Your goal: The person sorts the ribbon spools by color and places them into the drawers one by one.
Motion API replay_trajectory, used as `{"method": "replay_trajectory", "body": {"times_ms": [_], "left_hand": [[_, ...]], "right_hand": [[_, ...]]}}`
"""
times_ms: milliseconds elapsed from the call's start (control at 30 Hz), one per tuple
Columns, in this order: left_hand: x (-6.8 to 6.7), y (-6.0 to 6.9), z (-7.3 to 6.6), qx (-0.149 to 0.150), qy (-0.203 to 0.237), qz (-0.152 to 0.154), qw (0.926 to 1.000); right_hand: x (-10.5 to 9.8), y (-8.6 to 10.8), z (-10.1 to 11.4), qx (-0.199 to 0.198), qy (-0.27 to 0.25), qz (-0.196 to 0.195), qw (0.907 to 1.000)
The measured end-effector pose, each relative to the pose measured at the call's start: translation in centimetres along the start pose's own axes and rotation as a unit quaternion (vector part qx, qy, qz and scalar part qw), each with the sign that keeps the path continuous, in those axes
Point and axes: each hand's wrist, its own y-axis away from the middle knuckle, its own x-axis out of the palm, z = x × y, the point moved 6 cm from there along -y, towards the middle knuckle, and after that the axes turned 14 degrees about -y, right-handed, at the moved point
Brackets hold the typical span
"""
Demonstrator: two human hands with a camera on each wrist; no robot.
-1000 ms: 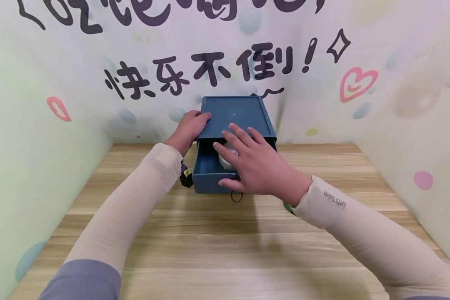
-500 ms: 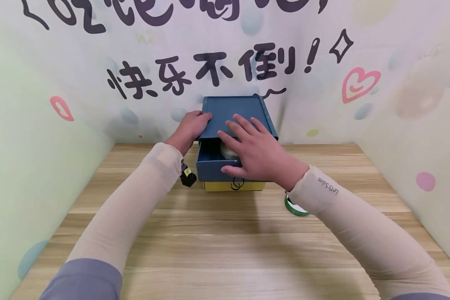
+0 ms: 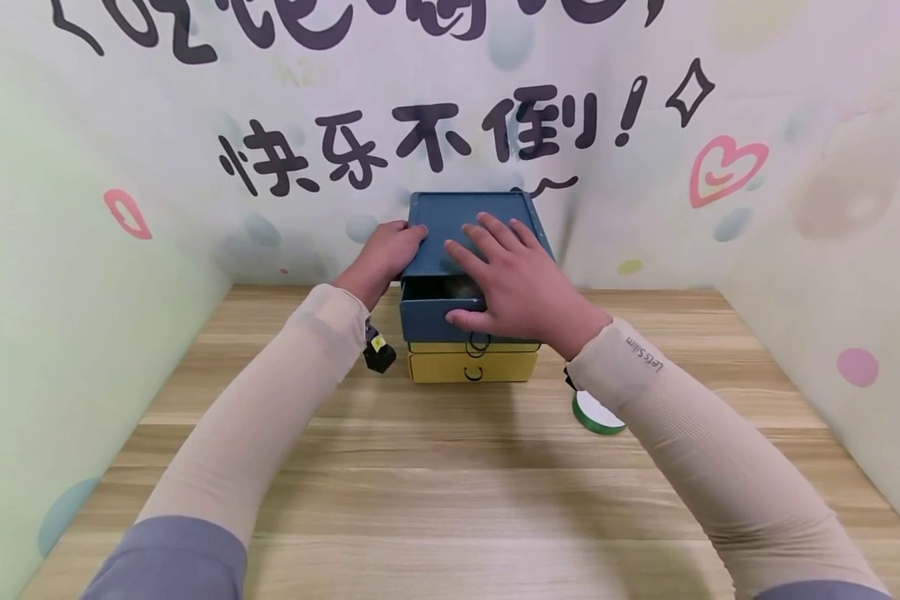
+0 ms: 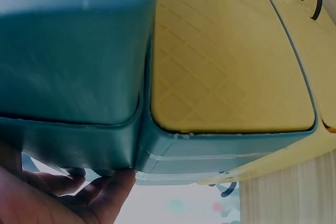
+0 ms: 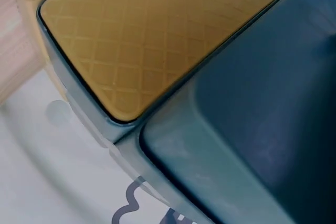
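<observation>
A small drawer cabinet (image 3: 446, 212) with a blue top stands against the back wall. Its blue top drawer (image 3: 429, 322) is partly pulled out, and a pale round thing (image 3: 461, 287) shows dimly inside. My left hand (image 3: 385, 255) holds the cabinet's left side, thumb over the top edge; in the left wrist view its fingers (image 4: 113, 192) touch the side wall. My right hand (image 3: 523, 287) lies over the drawer's front right with fingers spread, thumb against the drawer front and fingertips above the cabinet top. No right fingers show in the right wrist view.
Yellow drawers (image 3: 444, 367) with black loop pulls sit below the blue one. A round white thing with a green rim (image 3: 598, 414) lies on the wooden table (image 3: 420, 500) beside my right sleeve. A printed wall sheet (image 3: 345, 242) stands close behind the cabinet.
The blue drawer has slid inward under my right hand, which moved toward the back with it. The yellow drawers have come into sight below. My left hand has kept its place.
</observation>
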Motion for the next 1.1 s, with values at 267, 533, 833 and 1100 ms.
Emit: {"method": "replay_trajectory", "body": {"times_ms": [267, 533, 833, 1100], "left_hand": [[0.2, 0.0, 0.1, -0.002, 0.009, -0.002, 1.0], [0.2, 0.1, -0.1, 0.001, 0.003, -0.002, 1.0], [0.2, 0.1, 0.0, 0.001, 0.002, -0.006, 1.0], [0.2, 0.0, 0.0, 0.002, -0.001, -0.009, 1.0]], "right_hand": [[0.2, -0.3, -0.7, 0.008, -0.002, -0.023, 0.9997], [0.3, -0.7, -1.3, 0.021, 0.003, -0.044, 0.9988], [0.6, -1.0, -1.9, 0.049, 0.004, -0.045, 0.9978], [0.7, -1.0, -1.9, 0.061, 0.007, -0.055, 0.9966]]}}
